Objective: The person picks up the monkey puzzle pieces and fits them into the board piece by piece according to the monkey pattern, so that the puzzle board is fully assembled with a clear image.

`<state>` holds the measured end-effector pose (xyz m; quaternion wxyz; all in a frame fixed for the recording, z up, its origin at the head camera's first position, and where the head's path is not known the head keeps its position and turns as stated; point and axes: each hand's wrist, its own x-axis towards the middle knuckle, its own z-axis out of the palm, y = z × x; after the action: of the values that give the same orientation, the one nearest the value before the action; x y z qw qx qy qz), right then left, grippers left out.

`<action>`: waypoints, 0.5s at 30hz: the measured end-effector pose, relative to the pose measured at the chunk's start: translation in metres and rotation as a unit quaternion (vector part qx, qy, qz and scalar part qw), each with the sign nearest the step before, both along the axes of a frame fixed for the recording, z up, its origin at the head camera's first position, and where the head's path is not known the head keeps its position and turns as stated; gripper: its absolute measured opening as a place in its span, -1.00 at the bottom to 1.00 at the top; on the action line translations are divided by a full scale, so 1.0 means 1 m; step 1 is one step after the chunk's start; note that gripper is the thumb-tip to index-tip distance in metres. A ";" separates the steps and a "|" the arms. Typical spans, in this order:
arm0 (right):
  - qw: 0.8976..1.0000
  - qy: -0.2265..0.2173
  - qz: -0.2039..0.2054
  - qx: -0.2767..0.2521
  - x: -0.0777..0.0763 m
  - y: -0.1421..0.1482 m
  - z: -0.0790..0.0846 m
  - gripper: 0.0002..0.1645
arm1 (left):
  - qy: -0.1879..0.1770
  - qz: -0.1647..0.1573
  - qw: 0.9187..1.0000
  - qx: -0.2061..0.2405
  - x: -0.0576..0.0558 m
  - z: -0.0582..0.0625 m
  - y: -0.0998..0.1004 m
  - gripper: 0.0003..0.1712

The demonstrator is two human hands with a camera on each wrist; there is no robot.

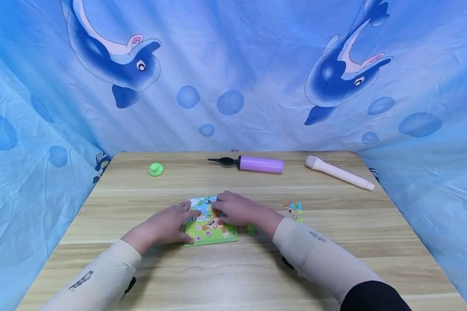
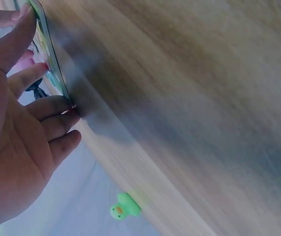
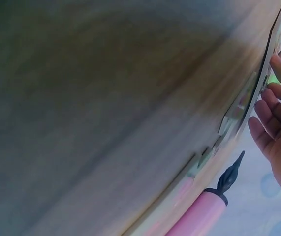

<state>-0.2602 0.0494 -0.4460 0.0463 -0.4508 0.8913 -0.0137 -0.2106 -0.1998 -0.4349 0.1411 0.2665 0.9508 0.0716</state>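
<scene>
A cartoon jigsaw puzzle (image 1: 212, 235) in a flat square board lies mid-table, showing an animal's face, grass and flowers. My left hand (image 1: 165, 224) spans its left side. In the left wrist view the thumb (image 2: 19, 37) meets one corner, other fingers touch the far corner, and the index reaches over the board. Over the upper right part, my right hand (image 1: 237, 209) has bent fingers and thumb around a brown-patterned puzzle piece (image 1: 216, 213), mostly covered by the fingers. Loose puzzle pieces with flowers (image 1: 253, 230) lie partly under the right wrist; another puzzle piece (image 1: 293, 210) lies farther right.
Along the back of the table (image 1: 225, 280) sit a green toy duck (image 1: 156, 169), a purple hand pump (image 1: 260, 164) with a black nozzle, and a white microphone-shaped stick (image 1: 339, 172) at the right. A blue dolphin-print curtain (image 1: 233, 65) hangs behind and on both sides.
</scene>
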 end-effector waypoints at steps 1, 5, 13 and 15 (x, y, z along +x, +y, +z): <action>1.000 0.001 0.001 0.001 0.000 -0.001 0.000 -0.50 | -0.002 0.001 1.000 -0.004 0.000 0.000 0.000 0.00; 1.000 0.000 0.001 0.007 0.001 -0.004 0.002 -0.52 | -0.002 -0.002 1.000 -0.010 0.000 0.001 -0.001 0.02; 1.000 0.010 0.007 0.012 0.003 -0.011 0.001 -0.63 | -0.004 -0.009 1.000 -0.001 0.001 0.003 0.000 0.00; 1.000 0.010 0.006 0.012 0.003 -0.012 0.001 -0.65 | -0.003 -0.015 1.000 0.000 0.002 0.003 0.000 -0.03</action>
<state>-0.2568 0.0376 -0.4451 0.0428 -0.4557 0.8891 0.0017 -0.2089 -0.1997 -0.4315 0.1447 0.2805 0.9462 0.0706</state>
